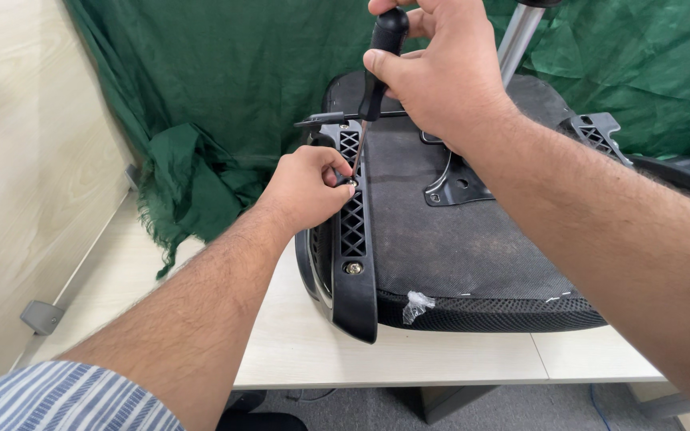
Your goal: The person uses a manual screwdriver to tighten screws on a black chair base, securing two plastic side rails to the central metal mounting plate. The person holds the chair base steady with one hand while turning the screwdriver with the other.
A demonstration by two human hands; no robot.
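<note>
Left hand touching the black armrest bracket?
Touching. Head view shows the left hand with fingertips pressed on the black armrest bracket, right where the screwdriver tip lands.

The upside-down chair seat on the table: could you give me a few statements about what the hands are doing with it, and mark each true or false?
1. The right hand grips a screwdriver by its black handle. True.
2. The left hand lies flat on the table, away from the chair seat. False: its fingertips pinch at the screwdriver tip, against the black armrest bracket.
3. A screw sits in the bracket nearer the camera. True.
4. The cloth behind the seat is red. False: it is dark green.
5. The seat rests on the floor. False: it rests on the pale wooden table.
</note>
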